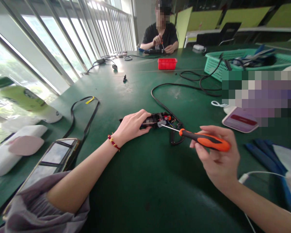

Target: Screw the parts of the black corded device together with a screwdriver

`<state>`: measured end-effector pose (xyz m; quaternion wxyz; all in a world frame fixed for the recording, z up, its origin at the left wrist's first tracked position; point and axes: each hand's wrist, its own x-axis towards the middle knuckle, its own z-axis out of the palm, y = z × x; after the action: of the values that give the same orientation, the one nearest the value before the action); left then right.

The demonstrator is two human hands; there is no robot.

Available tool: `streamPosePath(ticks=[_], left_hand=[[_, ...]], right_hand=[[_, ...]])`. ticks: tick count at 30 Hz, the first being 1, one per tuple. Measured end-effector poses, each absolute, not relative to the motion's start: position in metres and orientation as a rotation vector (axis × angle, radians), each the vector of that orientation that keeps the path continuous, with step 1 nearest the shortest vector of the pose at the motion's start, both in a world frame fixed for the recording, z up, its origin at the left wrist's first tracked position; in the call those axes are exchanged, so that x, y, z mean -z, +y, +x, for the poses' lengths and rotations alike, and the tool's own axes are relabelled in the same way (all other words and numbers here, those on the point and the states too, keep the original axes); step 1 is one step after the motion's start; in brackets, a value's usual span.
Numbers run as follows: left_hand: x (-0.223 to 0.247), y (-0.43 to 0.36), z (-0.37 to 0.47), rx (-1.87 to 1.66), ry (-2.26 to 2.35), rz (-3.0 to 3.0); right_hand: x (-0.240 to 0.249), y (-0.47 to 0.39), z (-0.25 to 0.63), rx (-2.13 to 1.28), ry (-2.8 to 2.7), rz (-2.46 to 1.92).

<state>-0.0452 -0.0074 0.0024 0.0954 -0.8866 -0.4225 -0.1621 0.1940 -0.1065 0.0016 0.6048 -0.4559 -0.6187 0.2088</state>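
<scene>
My left hand [132, 126] lies on a small black opened device [157, 119] on the green table, pressing it down; red and coloured wires show inside it. My right hand [217, 155] grips an orange-and-black screwdriver [203, 140], whose thin metal tip points left and touches the device's exposed part. A black cable [160, 100] runs from the device across the table toward the back right.
A phone [240, 119] lies at the right and another phone [50, 158] at the left by my sleeve. A red box [167, 63] and a green basket [215, 64] stand farther back. Across the table [145, 181] a person [161, 35] works with a tool.
</scene>
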Motion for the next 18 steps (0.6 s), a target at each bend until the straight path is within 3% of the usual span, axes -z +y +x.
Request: streamPosePath(ticks=[6,12,18], left_hand=[[-0.0018,-0.0080,-0.0449,0.480,-1.311,-2.624],[-0.0009,-0.0069,-0.0442,0.489,-1.276,-2.613],[-0.0004,-0.0067,-0.0444,0.486,-1.292,-2.612]], right_hand=[[-0.0007,-0.1074,0.1949,-0.687,-1.473,-1.136],[-0.0017,-0.1072,0.1928,-0.390,-1.495,-1.057],[-0.0046,-0.1090,0.1921,-0.572,-1.563,-1.106]])
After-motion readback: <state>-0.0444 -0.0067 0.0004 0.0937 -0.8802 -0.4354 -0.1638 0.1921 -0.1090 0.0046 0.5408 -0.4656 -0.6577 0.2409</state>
